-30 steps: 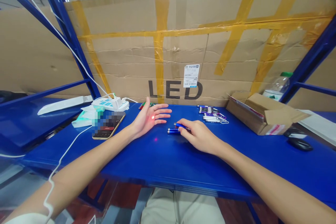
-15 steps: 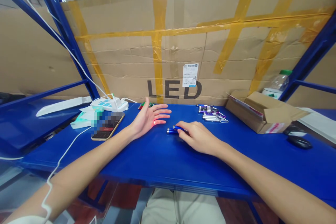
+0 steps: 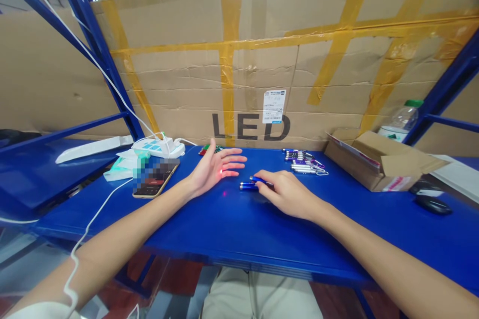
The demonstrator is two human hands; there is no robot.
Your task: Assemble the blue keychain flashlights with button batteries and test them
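Observation:
My left hand is open on its side above the blue tabletop, fingers stretched to the right and palm turned toward my other hand. A red spot of light glows on the palm near the little finger. My right hand is closed on a blue laser pointer aimed left at that palm. Just below it a second blue metal barrel shows; whether the fingers also grip it I cannot tell. Beyond my right hand lies a row of silver, purple and black pointers with clips. Red and green ones are partly hidden behind my left hand.
On the left are a phone, a tissue pack and a power strip with white cables. To the right sit an open cardboard box, a bottle and a black mouse. Tall cardboard backs the table.
The view has shifted slightly. Both hands keep nearly the same pose. A faint second red dot now shows on the tabletop below my left hand.

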